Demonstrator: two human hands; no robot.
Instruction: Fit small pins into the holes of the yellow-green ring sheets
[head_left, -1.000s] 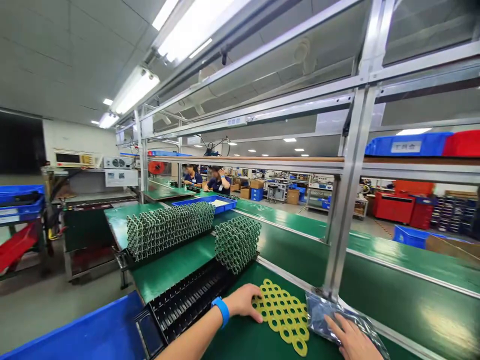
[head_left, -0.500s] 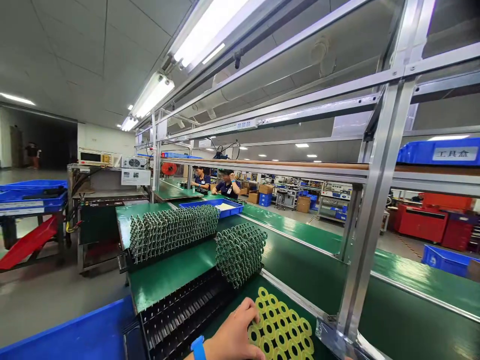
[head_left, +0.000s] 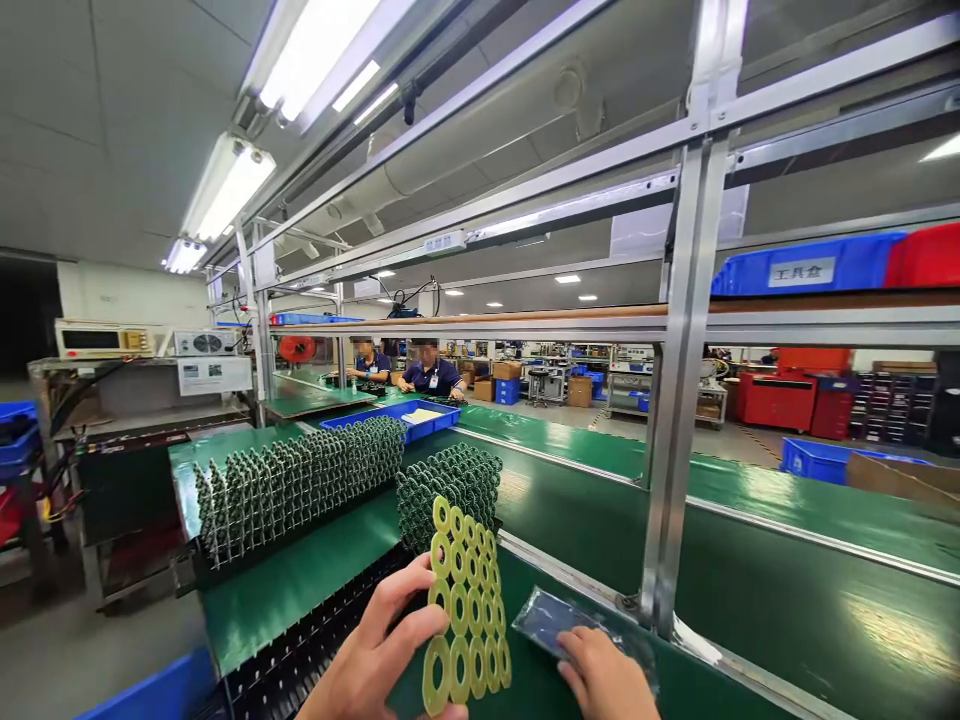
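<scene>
My left hand (head_left: 382, 640) grips a yellow-green panel of joined rings (head_left: 469, 600) by its left edge, thumb and fingers on either side. The panel is tilted up off the green bench. To the right, my right hand (head_left: 607, 675) rests with its fingertips on a clear plastic bag (head_left: 547, 615) lying flat on the bench; whether the fingers pinch it I cannot tell. Behind the panel stands a block of green ring panels (head_left: 442, 480), set upright in a black slotted rack (head_left: 300, 635). A longer row of such panels (head_left: 300, 480) stands further left.
Close to my right hand rises an aluminium post (head_left: 679, 400). A blue tray (head_left: 442, 417) sits at the far end of the row. Two people (head_left: 431, 372) sit further along the bench. A blue bin (head_left: 165, 690) is at the lower left. A shelf rail (head_left: 525, 330) crosses ahead.
The yellow-green panel, lying low over the bench before, is now raised and tilted in my left hand. My right hand has come into view at the plastic bag. The view has turned right.
</scene>
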